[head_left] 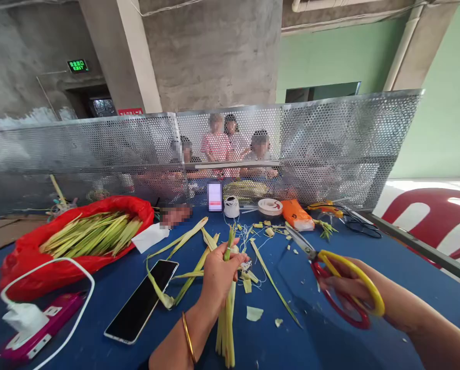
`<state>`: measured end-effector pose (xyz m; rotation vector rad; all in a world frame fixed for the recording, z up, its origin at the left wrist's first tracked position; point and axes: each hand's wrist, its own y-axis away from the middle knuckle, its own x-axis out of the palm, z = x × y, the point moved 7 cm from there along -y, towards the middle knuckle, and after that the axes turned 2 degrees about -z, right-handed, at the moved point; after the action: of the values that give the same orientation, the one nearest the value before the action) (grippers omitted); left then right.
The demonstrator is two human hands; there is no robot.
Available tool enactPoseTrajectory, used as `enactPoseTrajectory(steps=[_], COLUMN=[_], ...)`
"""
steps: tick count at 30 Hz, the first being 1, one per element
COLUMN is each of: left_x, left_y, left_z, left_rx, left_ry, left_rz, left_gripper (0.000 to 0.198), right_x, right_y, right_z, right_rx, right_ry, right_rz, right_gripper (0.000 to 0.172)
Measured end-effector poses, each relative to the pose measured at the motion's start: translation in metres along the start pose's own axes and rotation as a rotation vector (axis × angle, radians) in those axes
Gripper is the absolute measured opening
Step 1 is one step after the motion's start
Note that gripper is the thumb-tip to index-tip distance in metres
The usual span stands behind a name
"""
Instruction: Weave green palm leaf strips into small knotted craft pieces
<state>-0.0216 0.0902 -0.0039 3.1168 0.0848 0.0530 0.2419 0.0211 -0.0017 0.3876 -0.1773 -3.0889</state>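
My left hand (pixel 219 272) is closed around a bundle of pale green leaf strips (pixel 225 334), whose stems hang down toward me while a short tied tip sticks up above the thumb. In my right hand (pixel 347 285) are scissors (pixel 356 275) with one yellow and one red handle loop. Their blades (pixel 301 240) point up and left, apart from the bundle. Beyond my left hand lie tangled white string (pixel 247 239) and cut leaf scraps (pixel 249 282). Loose leaf strips (pixel 193 280) spread to its left, and a single long strip (pixel 274 280) lies between the hands.
A red plastic bag (pixel 17 262) full of leaves stands left, near a phone (pixel 141 303) and a magenta power strip (pixel 44 326). At the back are a tape roll (pixel 270 206), an orange packet (pixel 297 215) and a perforated metal screen (pixel 341 149), with people behind it.
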Motion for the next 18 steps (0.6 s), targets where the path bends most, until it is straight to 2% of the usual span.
enactPoseTrajectory(steps=[3,6,9,14,18], left_x=[0.000,-0.001,-0.002,-0.003,-0.003], left_y=[0.000,-0.003,-0.007,-0.009,-0.006], left_z=[0.002,0.006,0.010,0.013,0.008], left_rx=[0.011,0.031,0.060,0.100,0.125], left_ry=[-0.017,-0.044,-0.079,-0.134,-0.200], left_rz=[-0.006,-0.018,-0.030,-0.023,-0.055], left_gripper=[0.058,0.057,0.057,0.058,0.044], right_x=[0.030,0.062,0.088,0.115,0.122], right_y=[0.001,-0.001,0.001,0.018,0.029], right_z=[0.005,-0.007,-0.013,0.000,0.004], right_rx=[0.003,0.143,0.207,0.201,0.219], right_ry=[-0.330,-0.630,-0.827,-0.887,-0.853], right_rz=[0.089,0.109,0.161,0.440,0.548], right_gripper=[0.026,0.031,0.039,0.058,0.063])
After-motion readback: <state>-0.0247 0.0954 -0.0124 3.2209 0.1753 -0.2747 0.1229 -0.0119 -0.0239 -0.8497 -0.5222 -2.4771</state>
